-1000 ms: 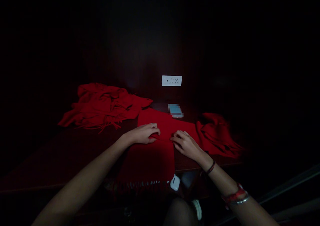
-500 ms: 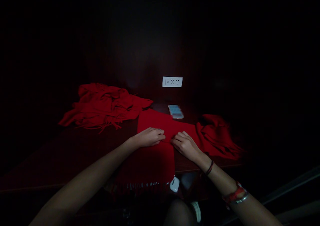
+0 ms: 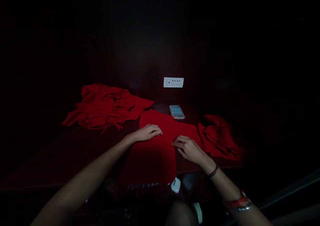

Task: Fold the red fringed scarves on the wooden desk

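A red scarf [image 3: 152,159] with a fringed end lies over the dark tabletop, its fringe hanging past the front edge. My left hand [image 3: 149,132] rests on the middle of the scarf, palm down, fingers laid loosely on the cloth. At the scarf's right edge is my right hand [image 3: 188,148], its fingers slightly bent and apart, the tips touching the cloth. Neither hand visibly grips a fold. Toward the right the cloth runs under or into a bunched red part [image 3: 217,136] with fringe.
A crumpled red fringed cloth [image 3: 105,105] lies at the left back. Behind the scarf are a phone [image 3: 177,111] and a white wall socket [image 3: 173,82]. A small white case [image 3: 176,185] shows below the table's front edge. The surroundings are very dark.
Both hands have loosened on the scarf. The left has drawn slightly back to the left, the right slightly down and right. The crease between them has flattened.
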